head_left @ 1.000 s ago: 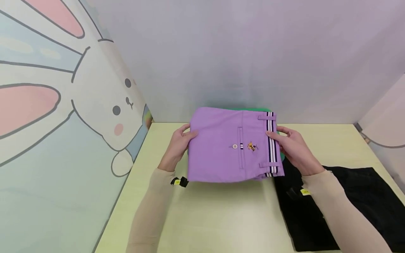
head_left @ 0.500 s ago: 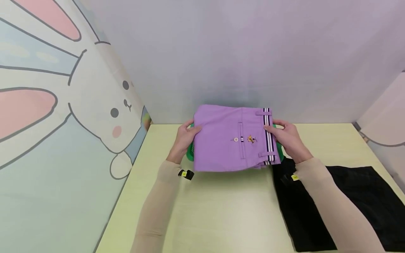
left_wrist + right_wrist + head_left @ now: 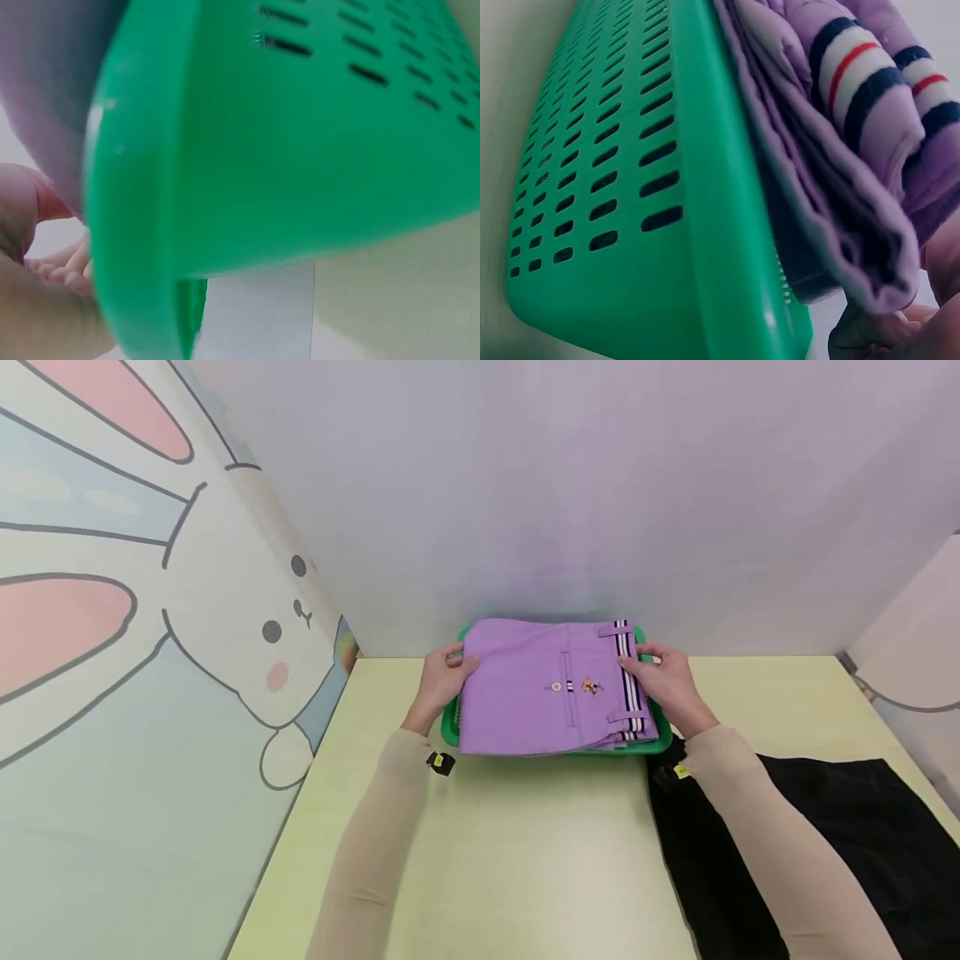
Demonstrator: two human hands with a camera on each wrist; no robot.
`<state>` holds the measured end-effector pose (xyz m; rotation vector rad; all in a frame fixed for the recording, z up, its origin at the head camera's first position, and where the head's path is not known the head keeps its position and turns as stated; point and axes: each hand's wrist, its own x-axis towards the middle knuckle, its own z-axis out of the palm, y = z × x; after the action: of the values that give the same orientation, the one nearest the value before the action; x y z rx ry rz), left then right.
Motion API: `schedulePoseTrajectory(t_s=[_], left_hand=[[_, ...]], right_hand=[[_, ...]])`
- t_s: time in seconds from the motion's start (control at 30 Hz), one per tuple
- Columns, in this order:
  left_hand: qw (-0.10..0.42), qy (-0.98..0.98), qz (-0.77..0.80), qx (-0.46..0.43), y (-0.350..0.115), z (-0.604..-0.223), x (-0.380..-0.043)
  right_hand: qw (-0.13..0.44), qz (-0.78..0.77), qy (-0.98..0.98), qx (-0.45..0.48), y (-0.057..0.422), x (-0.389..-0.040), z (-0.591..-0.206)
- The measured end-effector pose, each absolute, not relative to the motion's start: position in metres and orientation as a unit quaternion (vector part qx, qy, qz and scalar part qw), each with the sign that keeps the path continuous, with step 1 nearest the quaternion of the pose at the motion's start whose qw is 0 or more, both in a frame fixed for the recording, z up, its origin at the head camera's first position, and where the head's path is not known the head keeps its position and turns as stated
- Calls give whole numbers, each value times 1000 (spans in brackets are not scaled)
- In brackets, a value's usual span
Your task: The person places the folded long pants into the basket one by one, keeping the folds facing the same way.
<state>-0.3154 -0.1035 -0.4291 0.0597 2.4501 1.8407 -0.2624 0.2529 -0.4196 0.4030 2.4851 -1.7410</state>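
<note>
Folded purple trousers with a striped waistband lie over the top of a green plastic basket at the back of the table. My left hand pinches their left folded edge, thumb on top. At the waistband end, my right hand grips the trousers with its thumb over the stripes. In the right wrist view the folded layers of the trousers stand just above the basket rim. The left wrist view shows the basket's slotted wall beside the left hand.
Black folded fabric lies on the right of the pale yellow table, partly under the right forearm. A pale wall stands right behind the basket. A wall with a rabbit drawing borders the left side.
Both hands have moved the trousers away from me and down onto the basket. More of the basket's green rim shows around them now. The black fabric has stayed in place.
</note>
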Motion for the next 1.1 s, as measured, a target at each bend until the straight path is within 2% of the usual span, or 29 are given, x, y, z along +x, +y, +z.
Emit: schedulePoseTrajectory(t_s=[0.2, 0.5, 0.67, 1.1], left_hand=[[52, 807, 586, 44, -104, -423, -320], [66, 820, 568, 27, -104, -431, -325], [46, 836, 546, 36, -103, -433, -328], [-61, 910, 404, 70, -96, -442, -317]], right_hand=[[20, -555, 822, 130, 248, -266, -426], [-2, -482, 870, 109, 240, -266, -430], [-1, -443, 891, 102, 237, -267, -430], [-9, -355, 932, 79, 228, -264, -431]])
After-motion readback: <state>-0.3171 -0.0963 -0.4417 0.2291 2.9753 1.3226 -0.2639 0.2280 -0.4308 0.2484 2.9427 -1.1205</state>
